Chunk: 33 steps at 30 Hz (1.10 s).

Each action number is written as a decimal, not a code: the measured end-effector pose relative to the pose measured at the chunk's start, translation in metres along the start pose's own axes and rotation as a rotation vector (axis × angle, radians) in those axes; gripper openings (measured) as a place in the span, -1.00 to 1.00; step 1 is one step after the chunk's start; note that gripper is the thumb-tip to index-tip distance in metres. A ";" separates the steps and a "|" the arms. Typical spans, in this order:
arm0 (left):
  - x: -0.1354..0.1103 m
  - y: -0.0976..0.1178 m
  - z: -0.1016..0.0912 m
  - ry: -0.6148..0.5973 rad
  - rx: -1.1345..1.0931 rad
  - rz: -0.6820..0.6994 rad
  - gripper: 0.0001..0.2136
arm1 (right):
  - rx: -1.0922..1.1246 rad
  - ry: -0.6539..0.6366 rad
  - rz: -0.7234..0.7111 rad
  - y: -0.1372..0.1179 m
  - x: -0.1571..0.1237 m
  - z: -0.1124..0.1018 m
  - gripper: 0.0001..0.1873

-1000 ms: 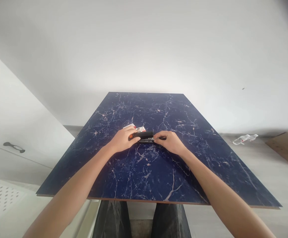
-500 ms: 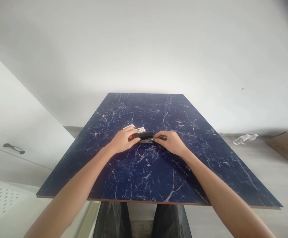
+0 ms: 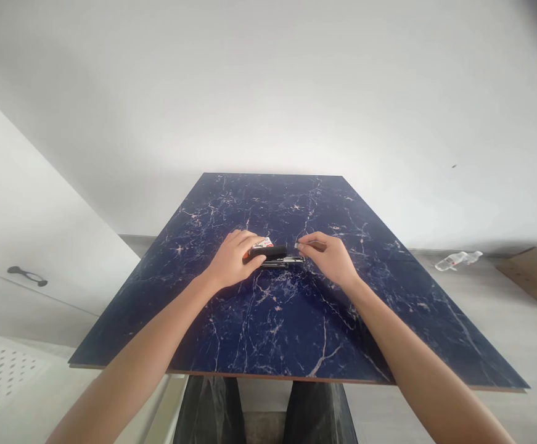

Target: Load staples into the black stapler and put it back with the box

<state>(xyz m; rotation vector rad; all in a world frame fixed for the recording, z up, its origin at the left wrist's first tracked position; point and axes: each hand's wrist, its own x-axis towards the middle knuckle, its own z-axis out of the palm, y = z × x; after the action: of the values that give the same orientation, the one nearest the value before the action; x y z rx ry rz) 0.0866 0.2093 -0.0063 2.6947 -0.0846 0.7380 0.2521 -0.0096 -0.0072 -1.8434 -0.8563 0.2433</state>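
A black stapler [image 3: 275,254] with an orange rear end lies opened on the dark blue marbled table [image 3: 296,308], its metal staple tray showing at the right. My left hand [image 3: 233,259] is closed around the stapler's left end and holds it down. My right hand [image 3: 328,256] hovers just right of the tray, its thumb and forefinger pinched on something small and pale, perhaps a strip of staples. A small white and red box [image 3: 262,242] lies behind the stapler, partly hidden by my left fingers.
A white cabinet with a dark handle [image 3: 26,275] stands at the left. On the floor at the right lie a clear plastic bottle [image 3: 457,259] and a cardboard box [image 3: 534,274]. A white wall rises behind the table.
My right hand has lifted off the stapler's front end and drawn slightly right, leaving the metal tray exposed. My left hand shifted a little further over the stapler's rear.
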 end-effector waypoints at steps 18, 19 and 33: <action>-0.002 0.054 0.022 0.033 -0.490 -0.155 -0.79 | 0.154 -0.249 -0.206 -0.032 -0.021 0.011 -0.84; -0.002 0.054 0.022 0.050 -0.478 -0.139 -0.80 | 0.146 -0.245 -0.213 -0.032 -0.021 0.012 -0.85; -0.001 0.028 0.003 0.257 -0.154 -0.133 -0.78 | -0.298 -0.188 -0.193 0.001 0.003 -0.013 -0.86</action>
<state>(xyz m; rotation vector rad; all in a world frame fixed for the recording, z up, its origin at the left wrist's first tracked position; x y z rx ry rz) 0.0830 0.1817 -0.0010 2.4123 0.0966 0.9851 0.2614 -0.0174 -0.0022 -2.0164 -1.2496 0.1755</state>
